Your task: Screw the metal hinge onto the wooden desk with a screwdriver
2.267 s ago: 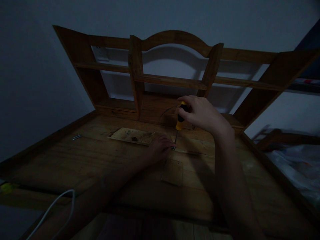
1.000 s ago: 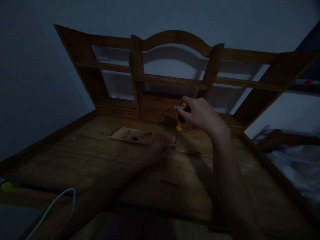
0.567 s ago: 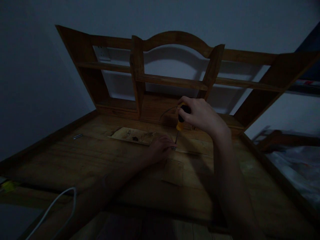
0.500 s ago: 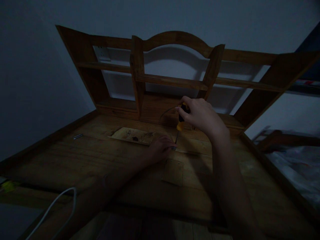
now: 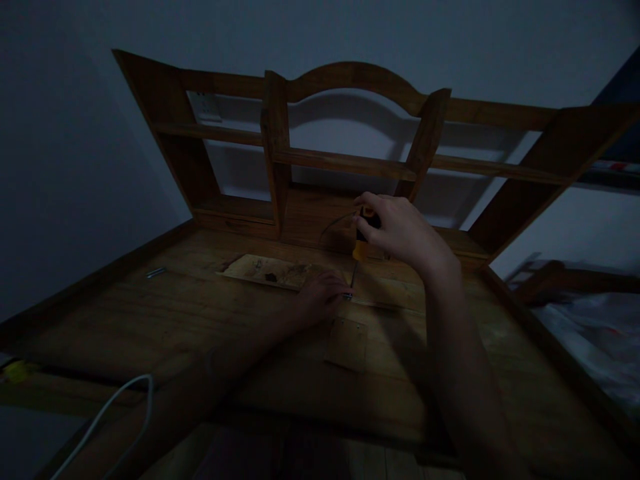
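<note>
My right hand (image 5: 400, 230) is wrapped round the yellow-and-black handle of a screwdriver (image 5: 359, 251), held nearly upright. Its thin shaft runs down to a small shiny metal piece (image 5: 348, 296) at the edge of a long wooden board. My left hand (image 5: 320, 297) rests low over that board (image 5: 265, 270), fingertips closed at the metal piece; the dim light hides its exact shape. Just nearer to me lies a small square wooden piece (image 5: 347, 345) with two tiny dots along its far edge.
All this lies on a wooden desk top (image 5: 200, 320) with a raised rim. Behind stands a wooden shelf unit (image 5: 345, 160). Small metal parts (image 5: 155, 273) lie at the left. A white cable (image 5: 120, 393) loops by my left forearm, near something yellow (image 5: 17, 371).
My right hand's fingers have shifted slightly round the screwdriver handle, which has turned a little. The left hand has stayed in place.
</note>
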Available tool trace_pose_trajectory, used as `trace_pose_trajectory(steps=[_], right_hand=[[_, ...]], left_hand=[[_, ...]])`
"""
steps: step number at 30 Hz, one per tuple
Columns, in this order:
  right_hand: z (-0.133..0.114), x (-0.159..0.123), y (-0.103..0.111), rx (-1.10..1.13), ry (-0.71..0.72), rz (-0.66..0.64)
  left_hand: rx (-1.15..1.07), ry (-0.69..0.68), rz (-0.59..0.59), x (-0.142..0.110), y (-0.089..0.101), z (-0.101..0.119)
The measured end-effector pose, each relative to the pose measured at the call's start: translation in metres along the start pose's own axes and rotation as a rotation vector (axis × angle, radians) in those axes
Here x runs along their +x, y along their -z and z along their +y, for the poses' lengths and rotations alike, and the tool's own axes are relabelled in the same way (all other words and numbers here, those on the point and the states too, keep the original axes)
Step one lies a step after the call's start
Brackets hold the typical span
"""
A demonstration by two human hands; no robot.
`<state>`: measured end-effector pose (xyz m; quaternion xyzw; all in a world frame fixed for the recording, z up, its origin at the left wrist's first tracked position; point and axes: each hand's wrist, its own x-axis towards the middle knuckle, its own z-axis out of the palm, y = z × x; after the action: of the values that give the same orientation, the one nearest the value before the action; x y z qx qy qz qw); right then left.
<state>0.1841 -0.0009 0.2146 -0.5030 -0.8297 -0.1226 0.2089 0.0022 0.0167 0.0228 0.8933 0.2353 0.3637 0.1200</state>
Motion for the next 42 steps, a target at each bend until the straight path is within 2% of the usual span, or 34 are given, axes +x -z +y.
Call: trace_pose_trajectory(steps=[6, 14, 21, 29, 36, 42], right_hand=[[-0.0077, -0.0018, 0.001, -0.125, -0.068, 0.038], [-0.0012, -0.0016, 0.0018, 0.018, 0.023, 0.021], [-0.0064, -0.0033, 0.0043, -0.071, -0.077, 0.013], [-0.0017, -0.0031, 0.0044, 0.072, -0.016, -0.03], [-0.0062, -0.0046, 0.0053, -0.076, -0.075, -0.024], [-0.0031, -0.0055, 0.0062, 0.069, -0.022, -0.06]], left_hand=[[-0.006, -0.014, 0.026, 0.0001, 0.0001, 0.0003], [0.002, -0.001, 0.012, -0.0007, 0.0016, 0.0024], [0.014, -0.004, 0.005, -0.0007, 0.0015, 0.0021], [0.002, -0.002, -0.004, -0.0001, 0.0029, 0.0028], [-0.015, 0.017, -0.002, -0.0003, 0.0034, 0.0043], [-0.013, 0.01, -0.019, 0.0004, 0.0042, 0.0047]])
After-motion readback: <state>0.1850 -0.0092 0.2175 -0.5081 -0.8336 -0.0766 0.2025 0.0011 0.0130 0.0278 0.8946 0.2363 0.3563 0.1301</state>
